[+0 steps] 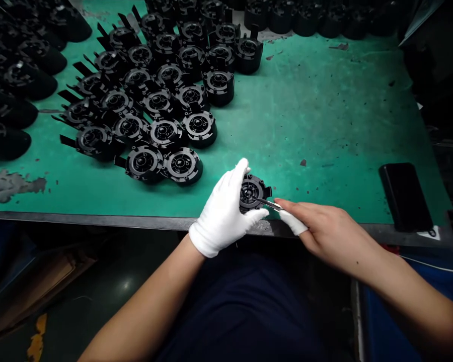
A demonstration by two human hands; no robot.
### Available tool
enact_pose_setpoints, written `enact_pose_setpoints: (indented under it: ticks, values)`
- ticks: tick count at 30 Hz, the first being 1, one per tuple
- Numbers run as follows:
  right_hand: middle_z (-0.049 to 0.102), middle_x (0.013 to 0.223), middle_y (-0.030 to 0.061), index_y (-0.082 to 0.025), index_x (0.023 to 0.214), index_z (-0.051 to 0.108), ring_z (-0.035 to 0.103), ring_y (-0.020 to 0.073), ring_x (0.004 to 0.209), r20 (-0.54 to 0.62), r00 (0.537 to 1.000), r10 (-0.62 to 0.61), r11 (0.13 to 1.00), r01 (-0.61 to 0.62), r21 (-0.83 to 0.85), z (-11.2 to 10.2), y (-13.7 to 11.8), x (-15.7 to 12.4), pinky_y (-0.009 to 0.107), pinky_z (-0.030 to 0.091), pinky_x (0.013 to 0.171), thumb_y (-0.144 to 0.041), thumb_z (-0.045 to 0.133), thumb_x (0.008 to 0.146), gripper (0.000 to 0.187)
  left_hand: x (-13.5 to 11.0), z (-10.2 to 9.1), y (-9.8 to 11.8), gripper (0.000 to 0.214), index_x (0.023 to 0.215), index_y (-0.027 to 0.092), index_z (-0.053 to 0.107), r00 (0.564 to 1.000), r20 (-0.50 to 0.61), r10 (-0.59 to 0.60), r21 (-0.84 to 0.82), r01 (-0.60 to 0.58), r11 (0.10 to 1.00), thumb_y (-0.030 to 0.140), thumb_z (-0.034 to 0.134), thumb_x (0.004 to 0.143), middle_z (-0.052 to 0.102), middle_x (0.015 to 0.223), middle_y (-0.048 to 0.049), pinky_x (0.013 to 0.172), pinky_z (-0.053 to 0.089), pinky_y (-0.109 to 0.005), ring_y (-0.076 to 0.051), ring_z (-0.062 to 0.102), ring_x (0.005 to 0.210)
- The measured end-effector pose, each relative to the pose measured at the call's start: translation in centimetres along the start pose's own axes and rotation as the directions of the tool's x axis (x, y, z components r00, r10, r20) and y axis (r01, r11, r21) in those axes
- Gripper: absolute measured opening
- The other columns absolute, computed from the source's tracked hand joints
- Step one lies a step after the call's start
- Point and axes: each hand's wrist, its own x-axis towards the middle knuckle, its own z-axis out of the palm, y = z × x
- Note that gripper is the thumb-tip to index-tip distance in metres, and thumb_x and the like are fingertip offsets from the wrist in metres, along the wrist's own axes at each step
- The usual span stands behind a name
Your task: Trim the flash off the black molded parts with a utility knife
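My left hand [226, 206], in a white glove, is wrapped round a round black plastic housing [250, 192] close to the table's front edge. Rings and a hollow centre show on the housing's upper face. In my right hand [320, 218] is a slim metal-bladed tool [268, 203], its tip over the housing's face; whether it is a knife or a scraper I cannot tell. A white cover wraps my right thumb, and the other fingers look bare. Just left of my gloved hand stands a similar black housing [181, 165], one of a group.
Several rows of black housings [166, 100] fill the green table's [324, 115] left and middle part, with more along the back. A dark rectangular case [405, 196] lies at the right front corner. Below the left edge is cardboard [49, 286].
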Motion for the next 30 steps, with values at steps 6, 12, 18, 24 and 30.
enact_pose_setpoints:
  ticks: [6, 12, 18, 24, 30]
  values:
    - [0.070, 0.131, 0.0085, -0.017, 0.143, 0.056, 0.071, 0.0272, 0.108, 0.109, 0.993, -0.048, 0.999, 0.045, 0.023, -0.6, -0.4, 0.9, 0.040, 0.060, 0.087, -0.008, 0.045, 0.083, 0.062, 0.2, -0.1, 0.0, 0.107, 0.158, 0.021, 0.011, 1.000, 0.031, 0.005, -0.014, -0.005, 1.000, 0.050, 0.078, 0.080, 0.044, 0.151, -0.0194, 0.117, 0.040, -0.053, -0.036, 0.046, 0.139]
    - [0.071, 0.129, 0.0056, -0.019, 0.139, 0.060, 0.072, 0.0262, 0.106, 0.087, 0.995, -0.046, 0.999, 0.047, -0.006, -1.0, 0.3, 1.2, 0.038, 0.060, 0.084, -0.009, 0.045, 0.081, 0.060, 0.3, -0.3, -0.2, 0.107, 0.158, 0.020, 0.013, 0.999, 0.048, 0.011, -0.031, -0.009, 0.999, 0.051, 0.079, 0.079, 0.043, 0.151, -0.0196, 0.118, 0.038, -0.053, -0.036, 0.044, 0.140]
    - [0.072, 0.128, 0.0039, -0.022, 0.136, 0.062, 0.072, 0.0253, 0.105, 0.113, 0.990, -0.080, 0.997, 0.079, 0.014, -1.2, 0.5, 1.7, 0.038, 0.059, 0.083, -0.009, 0.045, 0.081, 0.059, 0.8, -0.8, -0.5, 0.105, 0.157, 0.021, 0.016, 0.992, 0.113, 0.059, -0.059, -0.052, 0.997, 0.051, 0.079, 0.078, 0.043, 0.152, -0.0195, 0.118, 0.038, -0.054, -0.036, 0.046, 0.139]
    - [0.072, 0.125, 0.0085, -0.017, 0.136, 0.060, 0.073, 0.0278, 0.100, 0.063, 0.995, -0.074, 0.994, 0.079, -0.072, -0.7, 0.3, 1.7, 0.039, 0.060, 0.077, -0.011, 0.046, 0.084, 0.055, 0.8, -0.9, -0.6, 0.106, 0.156, 0.020, 0.017, 0.990, 0.121, 0.067, -0.041, -0.063, 0.997, 0.049, 0.081, 0.077, 0.041, 0.154, -0.0192, 0.119, 0.038, -0.054, -0.036, 0.042, 0.142]
    - [0.074, 0.122, 0.0054, -0.023, 0.133, 0.063, 0.073, 0.0265, 0.098, 0.166, 0.981, -0.103, 0.993, 0.110, -0.036, -1.5, 0.7, 2.6, 0.036, 0.057, 0.076, -0.010, 0.047, 0.080, 0.058, 1.1, -1.3, -0.8, 0.102, 0.155, 0.018, 0.018, 0.984, 0.159, 0.083, -0.027, -0.079, 0.996, 0.055, 0.076, 0.080, 0.042, 0.153, -0.0200, 0.121, 0.036, -0.052, -0.035, 0.041, 0.144]
